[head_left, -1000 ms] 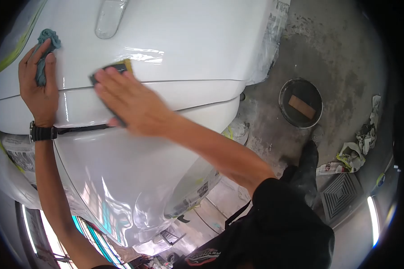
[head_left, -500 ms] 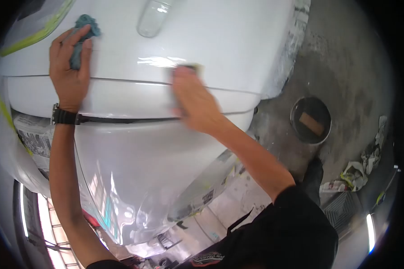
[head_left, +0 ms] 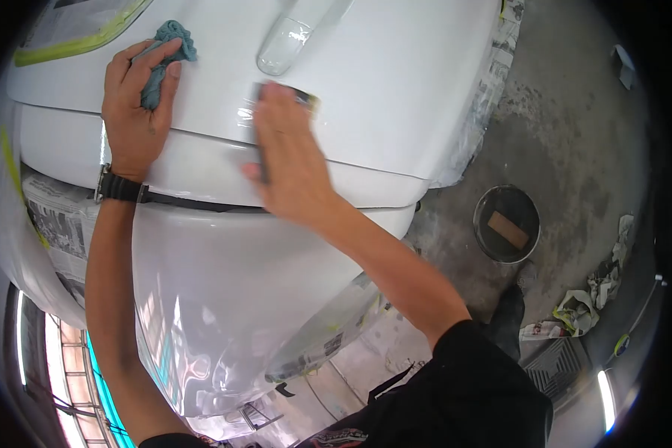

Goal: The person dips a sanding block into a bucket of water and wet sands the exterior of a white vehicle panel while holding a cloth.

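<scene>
My left hand is closed around a crumpled blue-green cloth, resting on a glossy white car body panel. My right hand lies over a dark sheet of sandpaper, its palm pressing it against the panel. Motion smears the fingers, and most of the sheet is hidden beneath them. Just above the right hand is a door-handle recess. A body seam passes under both hands.
Newspaper masking covers the panel's right edge, and yellow-green tape borders the window. A round basin on the floor holds a brown rectangular block. Crumpled paper lies farther right.
My right hand has slid left along the panel with the sandpaper. My left hand keeps its place with the cloth. The whole view has shifted slightly.
</scene>
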The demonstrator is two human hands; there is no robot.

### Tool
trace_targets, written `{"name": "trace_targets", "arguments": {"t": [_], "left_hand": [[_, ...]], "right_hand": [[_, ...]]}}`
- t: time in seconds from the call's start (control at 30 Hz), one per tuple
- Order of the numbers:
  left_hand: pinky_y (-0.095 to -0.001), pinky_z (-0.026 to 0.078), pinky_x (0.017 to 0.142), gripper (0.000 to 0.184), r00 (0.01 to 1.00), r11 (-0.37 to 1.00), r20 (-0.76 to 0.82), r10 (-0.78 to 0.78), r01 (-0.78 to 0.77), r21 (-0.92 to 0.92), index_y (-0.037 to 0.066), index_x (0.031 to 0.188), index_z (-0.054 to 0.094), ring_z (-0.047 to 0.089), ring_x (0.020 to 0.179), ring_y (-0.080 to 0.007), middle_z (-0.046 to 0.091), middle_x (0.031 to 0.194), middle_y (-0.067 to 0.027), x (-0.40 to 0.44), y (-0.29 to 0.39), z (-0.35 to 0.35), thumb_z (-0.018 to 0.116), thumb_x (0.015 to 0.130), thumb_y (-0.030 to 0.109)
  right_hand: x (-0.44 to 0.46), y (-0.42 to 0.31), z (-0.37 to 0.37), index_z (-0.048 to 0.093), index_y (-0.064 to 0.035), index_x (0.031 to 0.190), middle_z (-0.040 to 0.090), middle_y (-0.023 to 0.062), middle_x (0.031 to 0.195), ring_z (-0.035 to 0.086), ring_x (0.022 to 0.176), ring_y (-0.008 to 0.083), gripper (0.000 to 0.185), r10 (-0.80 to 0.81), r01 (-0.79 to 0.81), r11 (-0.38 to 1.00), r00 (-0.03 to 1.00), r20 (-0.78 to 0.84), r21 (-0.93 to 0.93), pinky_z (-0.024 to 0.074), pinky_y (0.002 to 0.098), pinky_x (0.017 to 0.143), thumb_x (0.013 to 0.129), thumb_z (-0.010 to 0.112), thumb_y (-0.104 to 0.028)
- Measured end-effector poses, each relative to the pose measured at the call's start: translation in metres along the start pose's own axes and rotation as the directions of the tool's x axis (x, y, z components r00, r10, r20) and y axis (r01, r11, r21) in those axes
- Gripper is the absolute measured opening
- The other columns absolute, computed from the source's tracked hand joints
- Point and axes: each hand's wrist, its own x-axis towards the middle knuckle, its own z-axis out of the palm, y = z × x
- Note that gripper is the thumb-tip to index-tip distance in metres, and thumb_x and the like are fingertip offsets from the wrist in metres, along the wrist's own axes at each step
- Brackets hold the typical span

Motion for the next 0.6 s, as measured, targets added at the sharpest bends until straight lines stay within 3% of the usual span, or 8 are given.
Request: {"name": "trace_targets", "arguments": {"t": [0.03, 0.13, 0.27, 0.3, 0.4, 0.5, 0.53, 0.6], "left_hand": [[-0.0355, 0.051, 0.092, 0.024, 1.000, 1.000, -0.002, -0.002, 0.002, 0.005, 0.011, 0.117, 0.075, 0.063, 0.109, -0.0278, 0.065, 0.117, -0.0129, 0.001, 0.000, -0.001, 0.072, 0.093, 0.012], [-0.0358, 0.051, 0.091, 0.024, 1.000, 0.999, -0.007, 0.023, -0.023, 0.023, 0.011, 0.117, 0.075, 0.063, 0.108, -0.0278, 0.065, 0.116, -0.0128, -0.002, -0.003, 0.002, 0.072, 0.093, 0.012], [-0.0369, 0.051, 0.091, 0.024, 1.000, 1.000, -0.012, 0.013, -0.013, 0.001, 0.011, 0.117, 0.075, 0.063, 0.107, -0.0285, 0.066, 0.116, -0.0131, 0.002, 0.000, -0.001, 0.072, 0.093, 0.011], [-0.0370, 0.051, 0.091, 0.024, 1.000, 1.000, -0.012, 0.006, -0.006, 0.007, 0.011, 0.117, 0.075, 0.063, 0.107, -0.0286, 0.066, 0.116, -0.0131, 0.001, 0.000, -0.001, 0.072, 0.093, 0.011], [-0.0371, 0.051, 0.091, 0.024, 1.000, 1.000, -0.015, 0.018, -0.018, 0.024, 0.011, 0.116, 0.075, 0.063, 0.108, -0.0286, 0.066, 0.116, -0.0128, 0.000, -0.001, 0.000, 0.072, 0.092, 0.011], [-0.0369, 0.051, 0.092, 0.024, 0.998, 0.998, -0.031, 0.054, -0.053, 0.030, 0.011, 0.116, 0.075, 0.063, 0.108, -0.0284, 0.066, 0.116, -0.0124, 0.004, -0.006, 0.002, 0.072, 0.092, 0.012], [-0.0369, 0.051, 0.092, 0.024, 0.999, 0.999, -0.023, 0.044, -0.043, 0.023, 0.011, 0.116, 0.075, 0.063, 0.109, -0.0285, 0.066, 0.116, -0.0126, 0.004, -0.004, 0.002, 0.072, 0.092, 0.012], [-0.0368, 0.051, 0.093, 0.024, 1.000, 1.000, -0.013, 0.017, -0.017, 0.019, 0.011, 0.116, 0.075, 0.063, 0.110, -0.0286, 0.066, 0.116, -0.0128, 0.000, -0.004, -0.001, 0.072, 0.092, 0.012]], "right_hand": [[0.018, -0.010, 0.002, 0.041, 0.0085, 0.147, 0.035, 0.0256, 0.159, 0.032, 0.148, 0.0416, 0.069, -0.024, 0.021, 0.999, 0.997, 0.074, 0.045, 0.0264, 0.0587, 0.119, 0.094, 0.063, -0.030], [0.018, 0.006, -0.020, 0.041, 0.0103, 0.146, 0.033, 0.0289, 0.158, 0.032, 0.147, 0.0453, 0.071, -0.091, 0.125, 0.984, 0.965, 0.246, -0.125, 0.0257, 0.0589, 0.119, 0.093, 0.065, -0.030], [-0.007, 0.007, -0.022, 0.036, 0.0135, 0.147, 0.029, 0.0321, 0.159, 0.029, 0.148, 0.0490, 0.076, 0.117, -0.095, 0.982, 0.985, 0.129, -0.163, 0.0226, 0.0590, 0.120, 0.090, 0.068, -0.025], [0.002, 0.002, -0.002, 0.035, 0.0135, 0.148, 0.028, 0.0331, 0.159, 0.028, 0.148, 0.0496, 0.076, 0.019, -0.017, 0.999, 0.999, 0.031, -0.046, 0.0217, 0.0587, 0.121, 0.090, 0.068, -0.023], [0.036, -0.019, 0.009, 0.036, 0.0114, 0.149, 0.029, 0.0297, 0.160, 0.027, 0.149, 0.0478, 0.074, -0.074, 0.067, 0.997, 0.985, 0.156, 0.050, 0.0228, 0.0576, 0.121, 0.091, 0.067, -0.024], [0.001, 0.022, -0.026, 0.035, 0.0094, 0.150, 0.029, 0.0281, 0.161, 0.027, 0.150, 0.0465, 0.072, -0.041, 0.061, 0.994, 0.978, 0.205, -0.094, 0.0233, 0.0581, 0.121, 0.094, 0.065, -0.025], [-0.016, 0.033, -0.041, 0.034, 0.0090, 0.151, 0.028, 0.0284, 0.161, 0.026, 0.149, 0.0486, 0.073, 0.047, -0.005, 0.980, 0.977, 0.208, -0.197, 0.0238, 0.0591, 0.120, 0.094, 0.064, -0.026], [-0.029, 0.031, -0.036, 0.033, 0.0092, 0.152, 0.028, 0.0288, 0.161, 0.026, 0.148, 0.0509, 0.074, 0.095, -0.077, 0.990, 0.983, 0.156, -0.118, 0.0248, 0.0603, 0.119, 0.094, 0.064, -0.025]]}}
